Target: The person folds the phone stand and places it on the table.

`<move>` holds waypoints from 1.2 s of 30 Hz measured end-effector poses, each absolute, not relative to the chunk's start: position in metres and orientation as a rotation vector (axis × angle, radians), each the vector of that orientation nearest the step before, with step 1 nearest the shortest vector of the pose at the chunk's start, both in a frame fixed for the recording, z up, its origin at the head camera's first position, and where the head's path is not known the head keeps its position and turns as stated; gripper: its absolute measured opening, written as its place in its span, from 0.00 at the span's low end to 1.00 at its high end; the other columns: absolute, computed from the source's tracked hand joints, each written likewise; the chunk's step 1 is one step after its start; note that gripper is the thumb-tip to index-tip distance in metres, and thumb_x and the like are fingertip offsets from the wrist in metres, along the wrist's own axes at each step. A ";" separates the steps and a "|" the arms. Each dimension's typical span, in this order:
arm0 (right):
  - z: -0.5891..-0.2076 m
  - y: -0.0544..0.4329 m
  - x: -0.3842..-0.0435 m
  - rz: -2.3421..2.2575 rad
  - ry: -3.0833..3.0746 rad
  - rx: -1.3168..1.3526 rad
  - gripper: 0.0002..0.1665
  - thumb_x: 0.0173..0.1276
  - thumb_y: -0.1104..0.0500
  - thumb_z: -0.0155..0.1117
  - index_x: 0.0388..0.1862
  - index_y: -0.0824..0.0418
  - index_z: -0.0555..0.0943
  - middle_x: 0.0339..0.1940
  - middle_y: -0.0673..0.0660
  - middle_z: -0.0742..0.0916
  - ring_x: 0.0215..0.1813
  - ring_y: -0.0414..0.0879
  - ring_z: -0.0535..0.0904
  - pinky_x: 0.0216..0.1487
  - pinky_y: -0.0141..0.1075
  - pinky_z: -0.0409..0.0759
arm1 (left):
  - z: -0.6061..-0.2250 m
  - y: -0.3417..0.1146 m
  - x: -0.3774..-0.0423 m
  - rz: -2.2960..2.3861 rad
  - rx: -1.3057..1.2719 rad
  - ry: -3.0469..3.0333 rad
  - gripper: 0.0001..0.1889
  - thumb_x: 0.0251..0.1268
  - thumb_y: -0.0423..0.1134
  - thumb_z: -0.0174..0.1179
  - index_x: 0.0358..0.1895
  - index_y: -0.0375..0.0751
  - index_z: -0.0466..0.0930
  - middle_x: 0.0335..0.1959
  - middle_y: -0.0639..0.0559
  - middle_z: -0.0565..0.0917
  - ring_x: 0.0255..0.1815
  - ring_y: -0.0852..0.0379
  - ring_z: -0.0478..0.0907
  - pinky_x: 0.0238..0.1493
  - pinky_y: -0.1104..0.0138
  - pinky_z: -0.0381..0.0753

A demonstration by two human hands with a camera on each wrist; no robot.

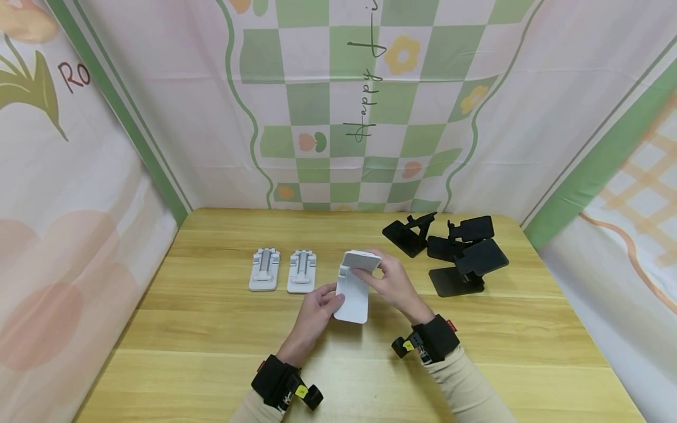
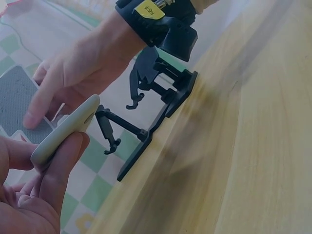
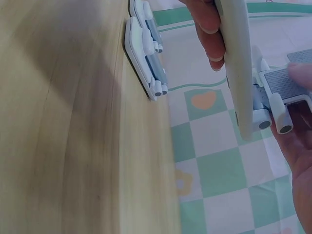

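A white folding phone stand [image 1: 352, 298] is held up above the table in front of the person, its upper plate tilted away from the base. The left hand [image 1: 311, 317] grips the base by its lower left edge, thumb on the flat face. At the upper plate, the right hand [image 1: 394, 286] pinches with its thumb on the grey pad [image 2: 22, 100]. Round hinge ends [image 3: 273, 122] between base and plate show in the right wrist view. Two more white phone stands, one at left [image 1: 264, 270] and one beside it [image 1: 302, 272], lie folded flat.
Several black phone stands [image 1: 478, 258] stand unfolded close together at the back right of the wooden table [image 1: 211, 329]. A patterned cloth [image 1: 349, 100] hangs behind the table's far edge, with more cloth at both sides.
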State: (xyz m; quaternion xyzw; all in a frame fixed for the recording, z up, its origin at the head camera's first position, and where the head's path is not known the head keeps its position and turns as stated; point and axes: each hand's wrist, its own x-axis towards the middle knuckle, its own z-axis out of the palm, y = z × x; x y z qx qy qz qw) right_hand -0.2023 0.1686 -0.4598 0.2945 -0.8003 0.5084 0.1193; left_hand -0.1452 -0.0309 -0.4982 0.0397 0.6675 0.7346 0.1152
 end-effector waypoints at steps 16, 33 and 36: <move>-0.417 0.164 -0.194 1.053 -2.151 1.014 0.22 0.59 0.71 0.77 0.53 0.65 0.87 0.50 0.59 0.86 0.50 0.51 0.83 0.51 0.28 0.80 | -0.502 -0.032 -0.146 2.117 0.077 2.008 0.26 0.80 0.39 0.55 0.71 0.24 0.68 0.54 0.33 0.87 0.54 0.46 0.85 0.52 0.64 0.85; -0.415 0.156 -0.186 0.831 -2.088 1.030 0.20 0.56 0.75 0.76 0.49 0.66 0.89 0.41 0.58 0.85 0.43 0.49 0.80 0.36 0.33 0.81 | -0.503 -0.029 -0.146 2.132 0.064 2.021 0.25 0.78 0.37 0.57 0.69 0.24 0.70 0.51 0.34 0.88 0.50 0.50 0.86 0.45 0.68 0.84; -0.416 0.156 -0.185 0.797 -2.088 1.031 0.20 0.56 0.75 0.77 0.49 0.66 0.89 0.40 0.58 0.85 0.41 0.48 0.79 0.35 0.33 0.81 | -0.503 -0.029 -0.146 2.133 0.054 2.019 0.25 0.78 0.37 0.57 0.69 0.24 0.70 0.50 0.34 0.88 0.49 0.51 0.87 0.44 0.69 0.84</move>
